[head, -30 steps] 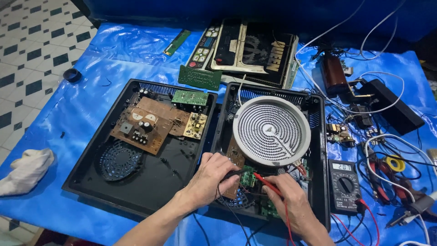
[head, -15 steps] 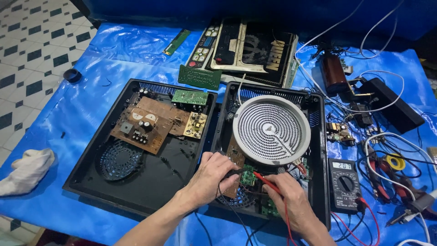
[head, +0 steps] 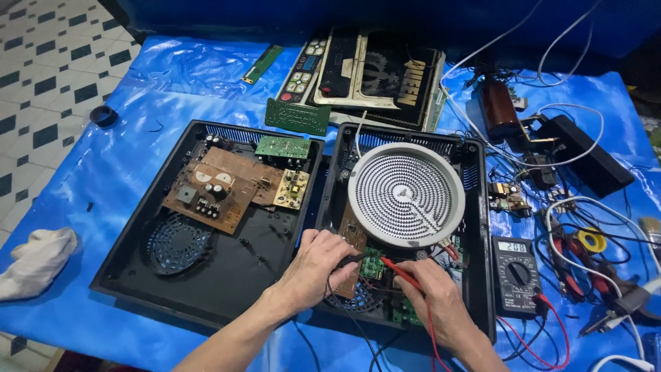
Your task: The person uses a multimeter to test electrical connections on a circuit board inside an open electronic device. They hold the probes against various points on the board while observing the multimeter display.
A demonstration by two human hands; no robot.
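The left hand (head: 318, 265) pinches a thin black test probe (head: 348, 260), fingers curled narrow around it, its tip on the small green circuit board (head: 372, 265) in the right-hand black plastic cooker shell (head: 482, 227). The right hand (head: 428, 297) grips a red test probe (head: 398, 270) in the same closed way, its tip meeting that board from 4 o'clock. The board sits just below the round grey coil heating plate (head: 406, 193), which overhangs it at 12 o'clock and crowds the hands. A brown circuit board (head: 352, 242) lies under the left fingers.

At 3 o'clock of the right hand stands a black digital multimeter (head: 516, 274), its red lead (head: 544, 344) looping along the blue plastic sheet (head: 138, 89). At 9 o'clock lies the left-hand open black casing (head: 131, 275) with a large brown power board (head: 220, 186). Tangled wires and tools (head: 585, 262) clutter the 3 o'clock edge; a white rag (head: 34, 262) lies far at 9 o'clock.
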